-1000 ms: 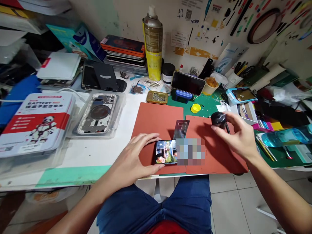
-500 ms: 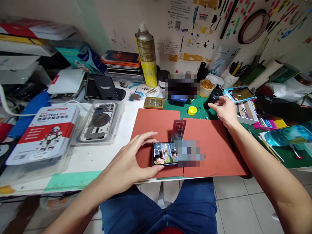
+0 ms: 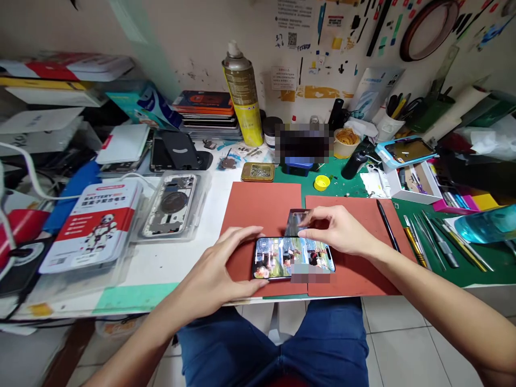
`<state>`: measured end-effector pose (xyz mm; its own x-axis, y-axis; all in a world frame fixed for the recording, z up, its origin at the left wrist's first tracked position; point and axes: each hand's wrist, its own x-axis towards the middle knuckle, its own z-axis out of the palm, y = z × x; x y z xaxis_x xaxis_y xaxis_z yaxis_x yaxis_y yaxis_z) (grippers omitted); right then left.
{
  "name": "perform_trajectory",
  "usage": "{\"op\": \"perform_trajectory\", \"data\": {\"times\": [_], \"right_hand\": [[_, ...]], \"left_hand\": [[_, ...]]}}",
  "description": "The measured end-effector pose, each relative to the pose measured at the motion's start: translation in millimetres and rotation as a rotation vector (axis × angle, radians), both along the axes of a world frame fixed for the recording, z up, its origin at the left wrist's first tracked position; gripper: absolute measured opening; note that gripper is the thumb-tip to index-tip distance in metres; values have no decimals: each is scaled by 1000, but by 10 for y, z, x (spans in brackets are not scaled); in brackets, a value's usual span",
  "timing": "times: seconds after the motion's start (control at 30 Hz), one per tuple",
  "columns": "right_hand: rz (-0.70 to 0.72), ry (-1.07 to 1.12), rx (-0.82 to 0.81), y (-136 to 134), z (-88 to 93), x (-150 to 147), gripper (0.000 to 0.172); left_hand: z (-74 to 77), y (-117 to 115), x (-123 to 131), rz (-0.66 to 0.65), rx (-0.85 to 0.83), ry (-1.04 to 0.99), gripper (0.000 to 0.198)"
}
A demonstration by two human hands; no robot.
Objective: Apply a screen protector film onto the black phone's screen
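A phone [image 3: 274,257] with a lit, colourful screen lies on the red-brown mats. My left hand [image 3: 217,269] curves around its left end, thumb at the near edge and fingers by the far corner. Behind the phone is a thin dark rectangular panel [image 3: 294,220], partly covered by my fingers. Thumb and fingertips of my right hand [image 3: 338,228] close together over this panel, just beyond the phone's far edge. Whether the panel is joined to the phone is hidden. A blurred patch covers part of the phone's near edge.
Red-brown mats [image 3: 258,201] cover the bench front. Tweezers [image 3: 433,242] and a black pen-like tool [image 3: 387,226] lie right. Behind stand a black bottle [image 3: 355,164], yellow cap [image 3: 321,183] and spray can [image 3: 244,102]. A phone housing [image 3: 171,201] and battery box [image 3: 94,226] are left.
My right hand has left the black bottle and come to the dark panel behind the phone. The panel appears lower than before. My left hand stays at the phone's left end.
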<state>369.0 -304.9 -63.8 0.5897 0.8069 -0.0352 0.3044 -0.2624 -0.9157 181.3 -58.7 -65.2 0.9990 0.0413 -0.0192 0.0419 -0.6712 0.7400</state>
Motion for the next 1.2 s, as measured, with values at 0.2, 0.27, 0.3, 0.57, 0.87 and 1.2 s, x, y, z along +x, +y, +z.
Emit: {"op": "perform_trajectory", "data": {"times": [0.2, 0.27, 0.3, 0.57, 0.87, 1.2], "right_hand": [[120, -404, 101, 116, -56, -109, 13], [154, -446, 127, 152, -70, -122, 12], [164, -465, 129, 163, -72, -119, 11], [184, -593, 77, -36, -21, -42, 24], [120, -529, -12, -181, 21, -19, 22], [10, -300, -51, -50, -135, 3, 5]], "left_hand": [[-214, 12, -71, -52, 85, -55, 69], [-230, 6, -83, -56, 94, -59, 70], [-234, 4, -87, -58, 96, -61, 71], [-267, 4, -108, -44, 93, -58, 73], [-352, 51, -124, -39, 139, -118, 69], [-405, 50, -107, 44, 143, -96, 60]]}}
